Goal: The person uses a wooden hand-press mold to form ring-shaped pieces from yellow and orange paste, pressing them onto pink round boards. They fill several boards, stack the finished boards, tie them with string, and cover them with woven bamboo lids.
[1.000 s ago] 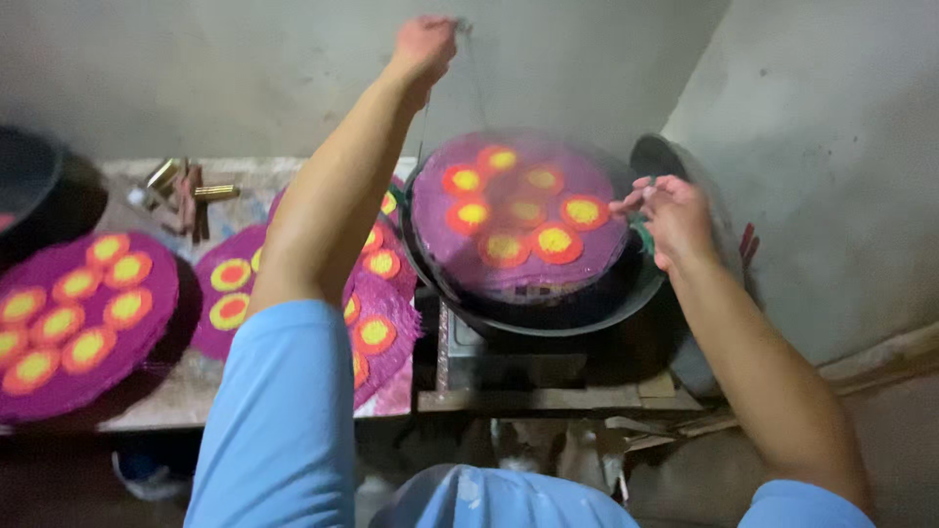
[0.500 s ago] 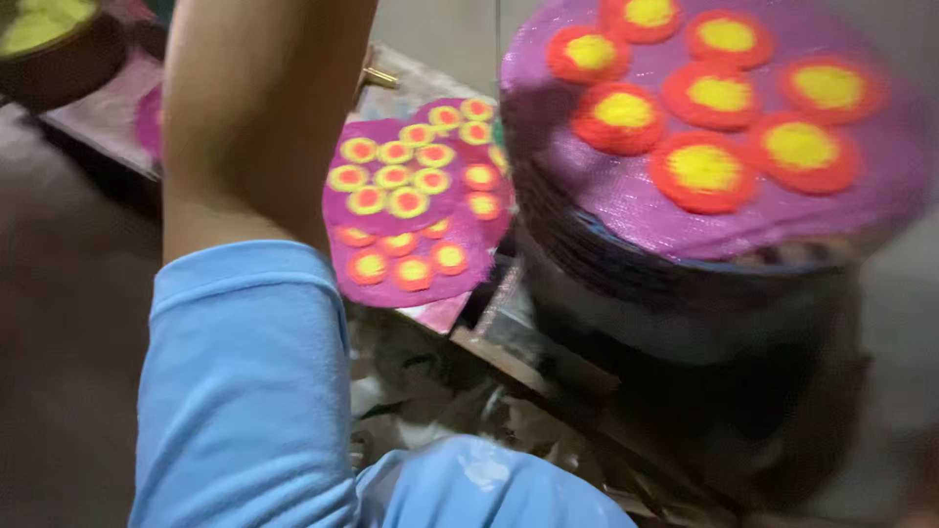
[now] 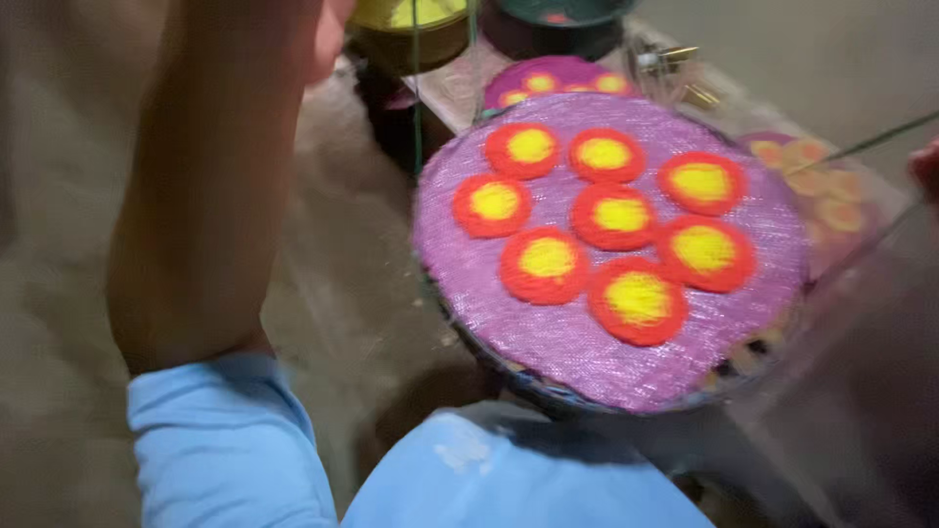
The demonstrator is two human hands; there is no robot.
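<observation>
Round tray (image 3: 587, 362) – purple, dotted with red-ringed yellow discs (image 3: 622, 215); sleeve (image 3: 225, 450) – light blue

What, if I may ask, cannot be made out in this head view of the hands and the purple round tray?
- Left hand: cut off by the top edge; only the raised forearm shows, so its grip is unseen.
- Right hand: only a blurred sliver at the right edge.
- Purple round tray: its underside is hidden by its own top.
- Thin cords: their upper ends leave the frame.
- Back bowls: blurred, cropped.
</observation>
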